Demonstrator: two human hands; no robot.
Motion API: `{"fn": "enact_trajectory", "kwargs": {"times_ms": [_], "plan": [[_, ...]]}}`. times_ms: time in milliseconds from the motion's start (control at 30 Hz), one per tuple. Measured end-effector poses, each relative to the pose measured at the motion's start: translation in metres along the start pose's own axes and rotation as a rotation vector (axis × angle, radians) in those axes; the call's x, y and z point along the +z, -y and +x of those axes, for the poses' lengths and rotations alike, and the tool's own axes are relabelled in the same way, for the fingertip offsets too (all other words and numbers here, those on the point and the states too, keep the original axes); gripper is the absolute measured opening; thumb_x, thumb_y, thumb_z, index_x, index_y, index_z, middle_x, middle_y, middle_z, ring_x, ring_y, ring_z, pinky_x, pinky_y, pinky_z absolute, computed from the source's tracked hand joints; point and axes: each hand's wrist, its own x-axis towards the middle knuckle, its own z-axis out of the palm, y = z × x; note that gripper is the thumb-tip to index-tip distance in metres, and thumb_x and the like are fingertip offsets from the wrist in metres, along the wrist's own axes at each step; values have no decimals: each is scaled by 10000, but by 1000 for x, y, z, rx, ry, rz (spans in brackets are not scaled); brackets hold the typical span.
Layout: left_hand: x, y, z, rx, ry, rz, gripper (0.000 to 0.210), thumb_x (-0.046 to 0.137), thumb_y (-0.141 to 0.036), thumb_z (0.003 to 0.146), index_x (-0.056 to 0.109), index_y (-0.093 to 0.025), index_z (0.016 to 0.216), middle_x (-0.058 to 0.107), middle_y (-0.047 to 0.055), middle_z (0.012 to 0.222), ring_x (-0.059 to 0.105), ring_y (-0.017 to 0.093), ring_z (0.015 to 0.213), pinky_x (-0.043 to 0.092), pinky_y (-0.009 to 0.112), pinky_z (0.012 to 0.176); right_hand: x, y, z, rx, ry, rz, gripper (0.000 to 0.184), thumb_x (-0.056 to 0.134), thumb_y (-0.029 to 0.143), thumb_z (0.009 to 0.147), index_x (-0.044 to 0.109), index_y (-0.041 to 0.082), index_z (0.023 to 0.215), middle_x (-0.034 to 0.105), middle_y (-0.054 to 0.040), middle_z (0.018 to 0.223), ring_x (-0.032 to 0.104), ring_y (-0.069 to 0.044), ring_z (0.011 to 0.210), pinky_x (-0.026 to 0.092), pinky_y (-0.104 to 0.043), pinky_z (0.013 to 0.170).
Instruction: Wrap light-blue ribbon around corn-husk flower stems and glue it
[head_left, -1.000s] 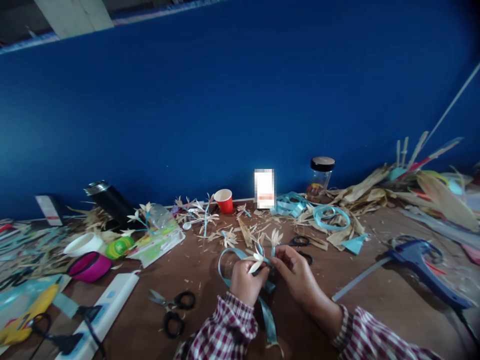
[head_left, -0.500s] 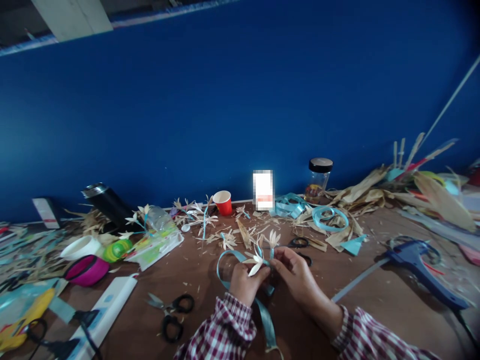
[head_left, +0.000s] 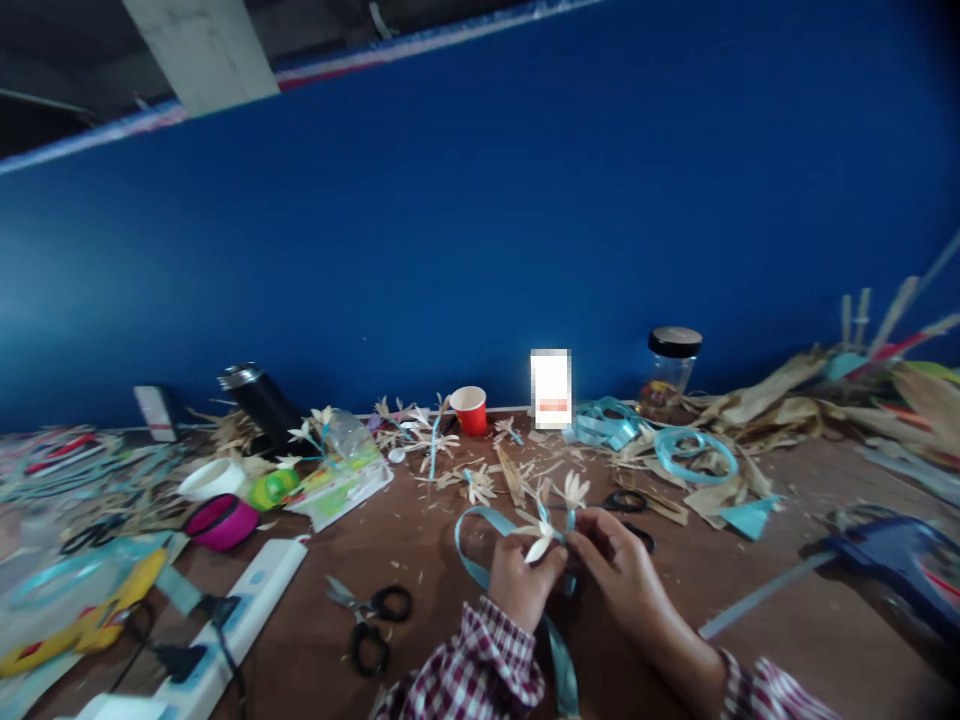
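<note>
Low in the middle of the view, my left hand (head_left: 525, 574) is closed on a small cream flower (head_left: 541, 538) with pointed petals, which looks made of dried husk. My right hand (head_left: 616, 562) pinches the blue-wrapped stem beside it, just under a second pale bloom (head_left: 574, 492). The fingertips of both hands nearly meet there and hide the join. A light-blue ribbon (head_left: 564, 668) loops out left of my left hand and hangs down between my wrists. Behind my right fingers, black-handled scissors (head_left: 627, 500) lie partly covered.
Open scissors (head_left: 369, 612) and a white power strip (head_left: 264, 598) lie to the left. At right rests a blue glue gun (head_left: 892, 560). Along the wall stand a red paper cup (head_left: 471, 414), a black-lidded jar (head_left: 670, 372) and a leaning black flask (head_left: 261, 408). Husk scraps (head_left: 780, 405) litter the back.
The whole scene has shifted to the right in view and tilted slightly, as the camera turned left. Both hands keep the same hold on the flower piece.
</note>
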Motion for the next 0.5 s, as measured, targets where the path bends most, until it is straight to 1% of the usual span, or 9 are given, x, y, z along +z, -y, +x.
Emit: {"fn": "enact_trajectory", "kwargs": {"times_ms": [67,100,133,200,233,267,300,367,500], "plan": [[1,-2,-1,-13,-18,11,239,579,-185,669,494,-169,446,444,-37,445,433,106,475,350,227,483,-2,1,1,-10,0,-30,206,547,360,796,570,168,868,633,-44,777,582,-182,716,466,-258,662],[2,-2,-2,-23,-79,-2,212,600,-176,650,505,-170,460,469,-33,462,458,112,497,369,228,501,-3,1,1,-4,-6,-47,214,557,365,784,572,171,872,639,-44,777,590,-184,716,472,-257,664],[3,-2,-3,-49,-126,-38,167,624,-170,630,528,-169,494,504,-28,490,489,122,526,392,229,517,-4,0,3,2,-14,-58,227,570,379,766,573,174,864,639,-40,748,592,-185,696,478,-256,650],[7,0,-4,-120,-148,-138,102,668,-195,610,574,-163,582,571,-7,565,544,145,586,433,238,545,-5,-1,5,18,-6,-45,254,584,400,737,573,180,863,651,-51,760,607,-196,693,498,-263,637],[9,1,-5,-142,-183,-172,117,686,-215,604,584,-161,625,594,2,604,564,153,614,452,245,567,-5,-2,5,30,-8,-37,266,591,412,721,571,183,855,657,-59,767,615,-205,693,507,-273,633],[10,3,-6,-156,-258,-206,149,694,-217,600,588,-163,689,612,3,648,577,155,637,467,250,593,-4,-2,6,44,-9,-29,279,597,420,704,571,186,854,663,-68,774,622,-216,693,514,-287,630],[11,4,-6,-163,-288,-217,188,707,-218,589,586,-161,722,620,6,662,583,158,637,475,259,603,-4,-2,6,58,-11,-23,289,604,428,689,573,191,851,667,-77,775,628,-227,684,521,-303,622],[13,8,-6,-165,-312,-198,186,707,-221,599,596,-156,734,633,21,680,594,171,651,485,275,621,-3,-2,5,73,-19,-20,273,619,429,664,588,215,830,673,-95,771,630,-244,663,529,-330,610],[13,10,-4,-165,-298,-128,131,700,-221,619,637,-153,712,657,55,738,609,203,726,491,306,681,-4,-6,5,47,-58,-57,207,664,403,617,631,275,776,682,-126,787,630,-273,667,537,-353,587]]}}
